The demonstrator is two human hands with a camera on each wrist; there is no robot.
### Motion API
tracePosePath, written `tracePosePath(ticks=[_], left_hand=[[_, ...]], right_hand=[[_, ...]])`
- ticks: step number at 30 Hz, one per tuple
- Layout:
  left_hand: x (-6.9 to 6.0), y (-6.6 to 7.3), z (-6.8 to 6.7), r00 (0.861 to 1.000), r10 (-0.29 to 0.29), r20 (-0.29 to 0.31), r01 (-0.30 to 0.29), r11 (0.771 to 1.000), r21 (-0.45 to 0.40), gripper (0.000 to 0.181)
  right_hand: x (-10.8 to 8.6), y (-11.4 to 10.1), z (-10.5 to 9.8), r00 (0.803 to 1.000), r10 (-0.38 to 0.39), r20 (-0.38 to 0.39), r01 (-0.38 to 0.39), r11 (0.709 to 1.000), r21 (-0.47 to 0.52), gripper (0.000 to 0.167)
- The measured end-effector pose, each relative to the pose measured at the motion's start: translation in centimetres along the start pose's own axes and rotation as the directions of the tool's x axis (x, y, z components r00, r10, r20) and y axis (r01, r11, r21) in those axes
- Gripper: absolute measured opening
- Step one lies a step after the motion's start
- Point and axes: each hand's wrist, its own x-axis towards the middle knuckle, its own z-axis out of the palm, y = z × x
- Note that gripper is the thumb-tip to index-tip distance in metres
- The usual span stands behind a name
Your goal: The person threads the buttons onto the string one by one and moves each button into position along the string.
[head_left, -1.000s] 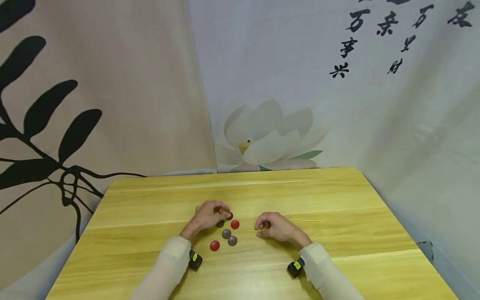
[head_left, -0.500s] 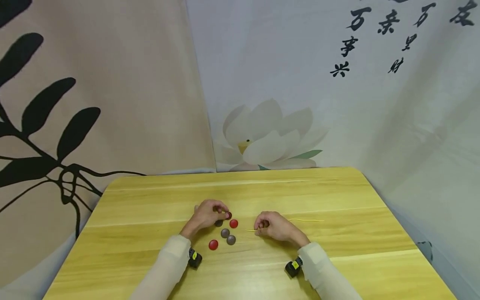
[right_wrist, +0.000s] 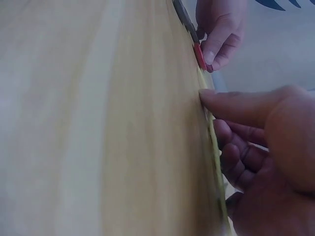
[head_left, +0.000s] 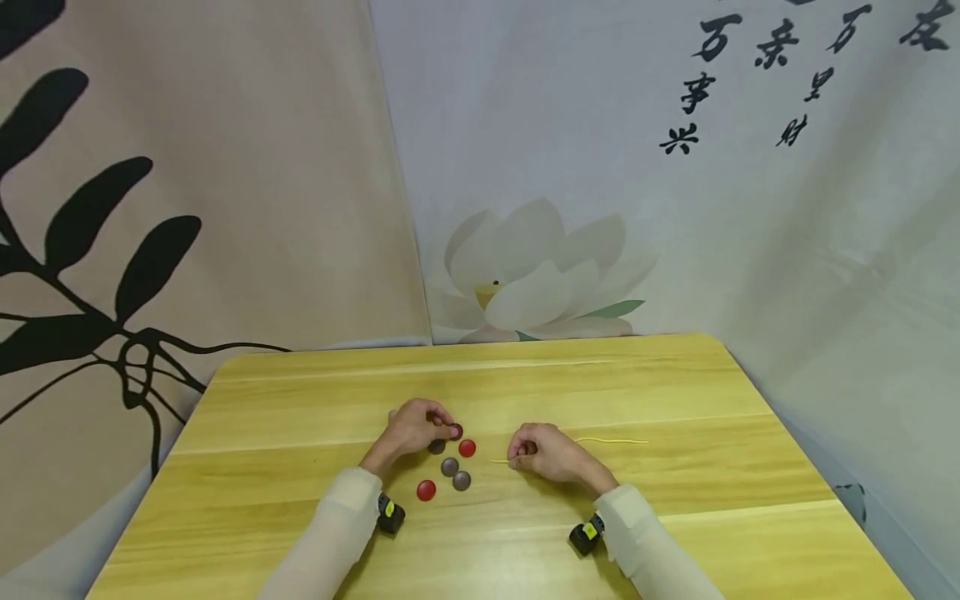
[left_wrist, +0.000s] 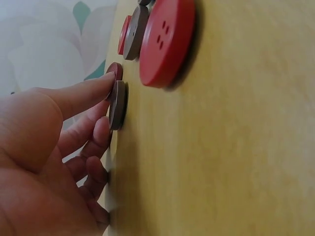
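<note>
My left hand [head_left: 414,428] pinches a dark red button [head_left: 457,432] at its edge between thumb and fingers, low over the table. In the left wrist view the thumb tip covers part of that dark red button [left_wrist: 114,68]. Just beside the thumb lies a brown button [left_wrist: 117,105], partly hidden by the hand in the head view. A yellow string [head_left: 611,441] runs under my right hand [head_left: 547,452], which pinches it near its left end; a short tip sticks out toward the buttons. In the right wrist view the string [right_wrist: 218,167] passes along the curled fingers.
Near the left hand lie a bright red button [head_left: 467,448], two brown buttons [head_left: 450,467] close together, and another red button [head_left: 426,490] nearer the front. All rest on the wooden table [head_left: 300,417]. A printed curtain [head_left: 555,167] hangs behind its far edge.
Both hands keep their places and their holds. The whole head view shifts very slightly; the buttons and string lie as before.
</note>
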Motion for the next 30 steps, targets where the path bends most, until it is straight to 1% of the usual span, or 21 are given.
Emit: tracePosePath(ticks=[4, 9, 12, 16, 19, 24, 26, 30], left_hand=[[-0.04, 0.06, -0.03, 1.000, -0.011, 0.003, 0.011, 1.000, 0.005, 0.011], [-0.02, -0.02, -0.08, 1.000, 0.000, -0.005, 0.000, 1.000, 0.023, 0.012], [0.02, -0.02, -0.20, 1.000, -0.004, -0.005, 0.004, 1.000, 0.017, 0.012], [-0.06, 0.10, -0.35, 1.000, -0.026, 0.004, 0.026, 1.000, 0.013, 0.013], [-0.17, 0.14, -0.31, 1.000, -0.029, 0.005, 0.029, 0.999, 0.014, 0.013], [-0.15, 0.10, -0.21, 0.999, -0.048, -0.012, 0.048, 0.999, -0.008, 0.011], [-0.16, 0.09, -0.21, 0.998, -0.061, -0.016, 0.061, 0.998, -0.031, 0.010], [-0.18, -0.09, -0.21, 0.998, -0.050, -0.031, 0.047, 0.995, -0.089, 0.009]], right_hand=[[-0.06, -0.03, -0.06, 1.000, -0.001, 0.008, 0.001, 1.000, 0.006, 0.003], [-0.09, -0.02, -0.30, 1.000, -0.009, 0.010, 0.009, 0.999, 0.040, 0.005], [-0.04, 0.07, -0.37, 1.000, -0.002, -0.004, 0.002, 0.997, 0.071, 0.003], [-0.06, 0.10, -0.43, 0.999, 0.014, -0.039, -0.010, 0.993, 0.115, 0.011], [-0.11, 0.09, -0.48, 0.998, 0.016, -0.068, -0.006, 0.989, 0.149, 0.012], [0.00, 0.17, -0.50, 0.995, 0.033, -0.096, -0.013, 0.979, 0.203, 0.009], [0.07, 0.20, -0.47, 0.993, 0.047, -0.107, -0.023, 0.976, 0.216, 0.009], [0.23, 0.18, -0.50, 0.989, 0.069, -0.131, -0.037, 0.971, 0.237, 0.007]])
